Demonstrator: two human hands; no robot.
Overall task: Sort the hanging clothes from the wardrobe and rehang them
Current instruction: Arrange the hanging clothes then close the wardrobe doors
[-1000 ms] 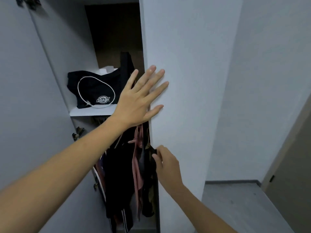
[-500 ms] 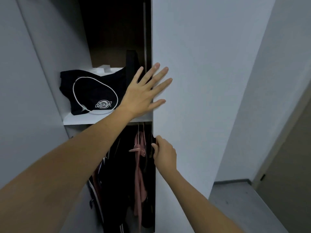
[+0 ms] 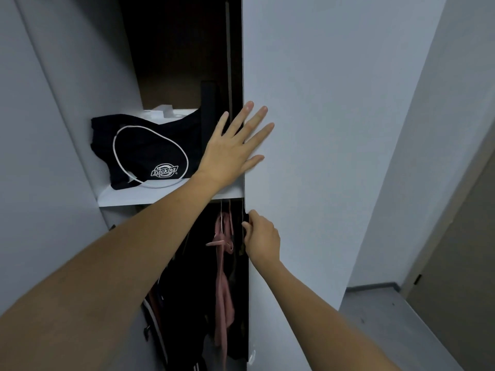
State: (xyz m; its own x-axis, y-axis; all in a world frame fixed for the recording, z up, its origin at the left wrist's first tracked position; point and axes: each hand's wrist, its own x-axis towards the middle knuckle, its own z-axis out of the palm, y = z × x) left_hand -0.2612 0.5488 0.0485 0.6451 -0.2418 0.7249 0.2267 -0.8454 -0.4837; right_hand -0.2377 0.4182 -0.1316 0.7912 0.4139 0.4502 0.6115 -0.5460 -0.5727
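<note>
left hand: flat, fingers spread, palm against the edge of the right wardrobe door, at shelf height.
right hand: lower, at the same door edge; fingers curled round the edge, or round a dark garment just behind it, cannot tell which.
hanging clothes: inside the wardrobe, under the white shelf; mostly black, 1 pink garment on a pink hanger.
key relation: clothes sit just left of the right hand and below the left hand; right hand is nearer, nearly touching the rightmost dark piece.
axis: garments hang straight down, long axis vertical; hanger hooks point up to a rail hidden behind the shelf.
step (judgement): door being pushed aside for access; nothing lifted off yet.
next move (judgement): right hand reaches left into the gap, lifts 1 hanger up, then out.
other: folded black item with Dickies logo lies on the shelf.
</note>
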